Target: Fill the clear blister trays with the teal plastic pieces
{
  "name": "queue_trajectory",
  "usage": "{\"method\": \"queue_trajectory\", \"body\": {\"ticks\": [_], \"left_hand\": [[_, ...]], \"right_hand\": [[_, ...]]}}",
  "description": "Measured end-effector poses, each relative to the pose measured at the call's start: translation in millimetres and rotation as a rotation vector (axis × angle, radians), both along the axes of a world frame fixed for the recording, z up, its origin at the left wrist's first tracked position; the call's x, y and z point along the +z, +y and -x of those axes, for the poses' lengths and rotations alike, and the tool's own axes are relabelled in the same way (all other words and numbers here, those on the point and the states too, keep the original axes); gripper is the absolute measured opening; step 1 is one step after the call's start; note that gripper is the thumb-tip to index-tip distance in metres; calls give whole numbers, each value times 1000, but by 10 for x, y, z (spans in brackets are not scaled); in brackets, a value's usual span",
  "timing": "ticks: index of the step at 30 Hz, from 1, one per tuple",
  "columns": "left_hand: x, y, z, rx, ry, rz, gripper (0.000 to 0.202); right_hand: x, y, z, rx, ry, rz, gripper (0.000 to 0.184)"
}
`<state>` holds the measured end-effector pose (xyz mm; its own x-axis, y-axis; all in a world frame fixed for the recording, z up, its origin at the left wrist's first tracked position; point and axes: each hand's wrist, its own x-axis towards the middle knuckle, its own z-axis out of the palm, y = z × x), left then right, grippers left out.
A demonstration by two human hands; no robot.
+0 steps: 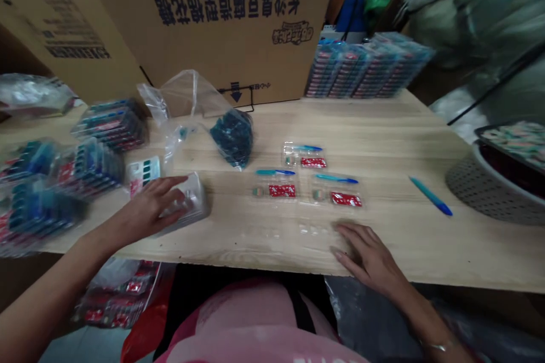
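My left hand (153,207) rests with curled fingers on a stack of clear plastic blister shells (187,204) near the table's front left. My right hand (366,252) lies flat, fingers spread, on an empty clear blister shell (313,232) at the front edge. Beyond it lie three filled blister packs (304,156) (276,184) (338,190), each with a teal-blue pen and a red label. A loose teal-blue pen (430,195) lies to the right.
A clear bag of dark blue parts (232,136) sits mid-table. Bundles of packed items (85,167) crowd the left side, another stack (366,68) stands at the back right. Cardboard boxes (221,17) wall the rear. A white basket (485,190) sits at the right edge.
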<state>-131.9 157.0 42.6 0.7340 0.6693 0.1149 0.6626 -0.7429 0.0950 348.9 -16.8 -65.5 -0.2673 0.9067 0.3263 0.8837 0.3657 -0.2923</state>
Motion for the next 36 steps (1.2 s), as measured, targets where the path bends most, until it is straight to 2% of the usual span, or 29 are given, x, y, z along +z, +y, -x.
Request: {"method": "queue_trajectory", "body": {"ticks": [2, 5, 7, 9, 11, 12, 13, 14, 16, 19, 21, 24, 27, 30, 32, 33, 35, 36], "left_hand": [[-25, -53, -59, -49, 66, -18, 30], [-25, -83, -98, -30, 79, 12, 34], [54, -101, -107, 20, 26, 5, 32], [200, -163, -161, 90, -44, -74, 26], [355, -299, -333, 124, -123, -203, 14], [409, -397, -480, 99, -167, -263, 9], [436, -511, -670, 33, -208, -310, 8], [429, -633, -899, -90, -236, -332, 12], [314, -865, -1429, -323, -209, -344, 18], [-26, -1072, -2192, -616, -91, -351, 21], [-278, -1094, -2564, -694, -88, -355, 24], [-589, -1039, -2907, -738, -110, -322, 23], [-744, -993, -3066, -757, -85, -249, 17], [-678, -885, -3008, -704, -120, -211, 17], [-481, -670, -2777, -549, -170, -189, 24], [-335, -507, -2594, -419, -198, -177, 26], [24, -91, -2121, -29, -248, -158, 20], [215, 146, -1858, 223, -311, -187, 20]], "right_hand": [[21, 2, -104, -15, 16, 23, 42], [43, 2, -276, -41, 7, 8, 42], [67, -6, -321, -73, -30, -56, 43], [101, -20, -268, -105, -66, -125, 42], [129, -24, -136, -101, -78, -148, 39], [133, -17, -61, -81, -77, -135, 37], [130, -5, 6, -60, -75, -113, 36], [119, 10, 53, -44, -72, -89, 36], [79, 36, 60, -45, -66, -62, 35], [13, 16, -155, -102, -47, -79, 32], [-11, -48, -380, -137, -22, -102, 29], [-14, -158, -661, -173, 39, -163, 21], [-14, -219, -777, -174, 82, -196, 15], [-47, -249, -793, -161, 65, -214, 19], [-90, -270, -807, -188, 53, -250, 22], [-112, -279, -818, -205, 53, -267, 23], [-153, -292, -842, -229, 58, -287, 22], [-168, -294, -850, -233, 58, -289, 22]]}}
